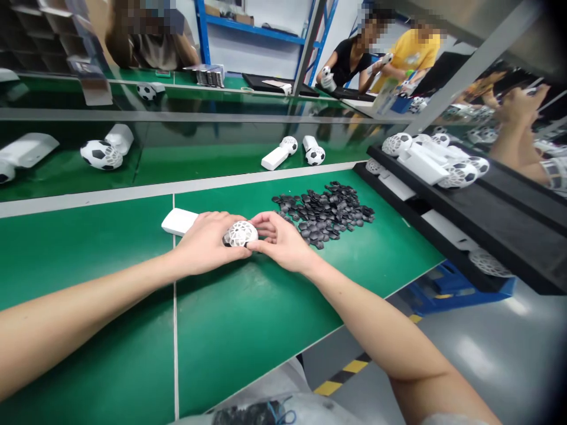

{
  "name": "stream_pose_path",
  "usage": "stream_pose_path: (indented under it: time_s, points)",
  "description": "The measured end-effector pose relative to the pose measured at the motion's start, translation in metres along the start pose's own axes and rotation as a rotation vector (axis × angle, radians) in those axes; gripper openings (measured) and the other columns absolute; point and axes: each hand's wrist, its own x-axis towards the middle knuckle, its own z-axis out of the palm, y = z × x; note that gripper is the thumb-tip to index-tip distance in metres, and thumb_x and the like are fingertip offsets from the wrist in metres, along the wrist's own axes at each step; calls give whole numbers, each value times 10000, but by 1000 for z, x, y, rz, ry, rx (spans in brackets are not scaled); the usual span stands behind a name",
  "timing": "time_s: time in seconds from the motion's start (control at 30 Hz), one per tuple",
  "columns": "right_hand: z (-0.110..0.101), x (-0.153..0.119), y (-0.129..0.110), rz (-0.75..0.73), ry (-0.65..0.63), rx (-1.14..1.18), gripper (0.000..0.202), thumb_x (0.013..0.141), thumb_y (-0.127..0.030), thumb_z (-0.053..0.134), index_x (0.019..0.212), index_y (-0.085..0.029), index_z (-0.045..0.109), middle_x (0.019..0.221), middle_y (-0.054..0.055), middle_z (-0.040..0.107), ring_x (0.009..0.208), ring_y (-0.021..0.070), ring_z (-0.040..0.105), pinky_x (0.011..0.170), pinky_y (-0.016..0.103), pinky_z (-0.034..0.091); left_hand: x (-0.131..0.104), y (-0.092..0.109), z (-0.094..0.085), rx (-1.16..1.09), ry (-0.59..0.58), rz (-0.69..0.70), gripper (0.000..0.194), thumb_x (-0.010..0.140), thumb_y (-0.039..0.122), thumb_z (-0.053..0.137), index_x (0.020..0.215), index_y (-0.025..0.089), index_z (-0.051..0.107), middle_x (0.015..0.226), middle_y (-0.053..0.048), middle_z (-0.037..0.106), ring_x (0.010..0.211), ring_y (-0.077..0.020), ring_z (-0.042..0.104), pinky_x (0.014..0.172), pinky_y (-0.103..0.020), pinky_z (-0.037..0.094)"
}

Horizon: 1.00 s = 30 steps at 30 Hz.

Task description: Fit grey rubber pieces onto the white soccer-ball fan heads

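Btwn both hands: white ball-headed unit (240,234), gripped by L hand (206,243), R hand (286,243) lightly pinching its R side; black pcs (330,212) just beyond R hand. Prob. light, stiff, slick plastic; lattice maybe fragile, so hold ball's sides.
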Motion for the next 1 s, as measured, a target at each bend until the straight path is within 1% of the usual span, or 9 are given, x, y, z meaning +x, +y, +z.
stream_pose_path:
  time_s: [0.1,0.17,0.23,0.3,0.5,0.67,0.8,0.9,1.0]
  points:
    - [-10,6,2,-34,49,-68,275,699,-228,671,925,-165,526,942,47,628,881,142,612,817,308,493,1,-6,-8,-12,-82,42,584,692,548,585,1159,198,549,1072,-72,616,1000,-277,531,910,-431,373]
    - [-25,10,3,-88,188,-239,147,757,-267,615,851,-159,579,858,30,631,782,124,600,780,295,487,-1,-12,-16,-21,-168,109,624,690,536,602,1226,231,505,1176,-73,578,1133,-292,466,1016,-468,278]
    - [-41,13,3,-141,375,-504,109,785,-268,584,785,-165,619,814,21,622,718,120,570,750,291,473,-4,-17,-23,-16,-241,114,665,692,532,608,1286,282,446,1344,-72,454,1292,-323,301,1068,-514,165]
    - [-53,12,4,-143,459,-753,82,779,-233,593,752,-178,647,799,21,624,724,133,555,750,298,458,-8,-16,-25,-15,-283,39,707,695,533,601,1329,302,389,1443,-75,316,1360,-349,122,1064,-543,151]
    - [-45,9,6,-42,246,-1156,125,807,-240,594,870,-217,699,915,49,665,894,199,540,814,332,432,-12,0,-6,-157,-175,-83,665,718,574,541,1267,210,443,1391,-89,398,1378,-312,29,1072,-500,219]
    - [-37,11,10,-44,210,-1334,235,877,-186,461,947,-151,683,909,110,665,884,222,555,779,339,439,-13,-3,-11,-198,-228,-30,597,704,394,563,1257,211,430,1475,-95,234,1364,-290,168,1054,-422,294]
    - [-35,10,10,-101,242,-1025,232,865,-129,448,996,-142,640,951,95,663,890,190,578,816,335,451,-13,-7,-15,-223,-261,-9,603,696,309,548,1275,237,397,1500,-82,155,1355,-268,210,1024,-372,342]
    - [-28,5,4,-137,126,-525,145,847,-224,517,931,-177,625,879,31,659,770,132,595,715,271,490,-12,-7,-12,-224,-253,7,626,690,293,542,1291,231,377,1498,-91,158,1369,-260,160,1035,-385,328]
    - [-18,1,-2,-179,-18,-276,108,791,-269,598,832,-180,645,851,17,642,776,123,588,714,262,486,-11,-6,-10,-220,-240,10,647,674,274,542,1297,216,375,1495,-106,160,1371,-262,148,1061,-412,287]
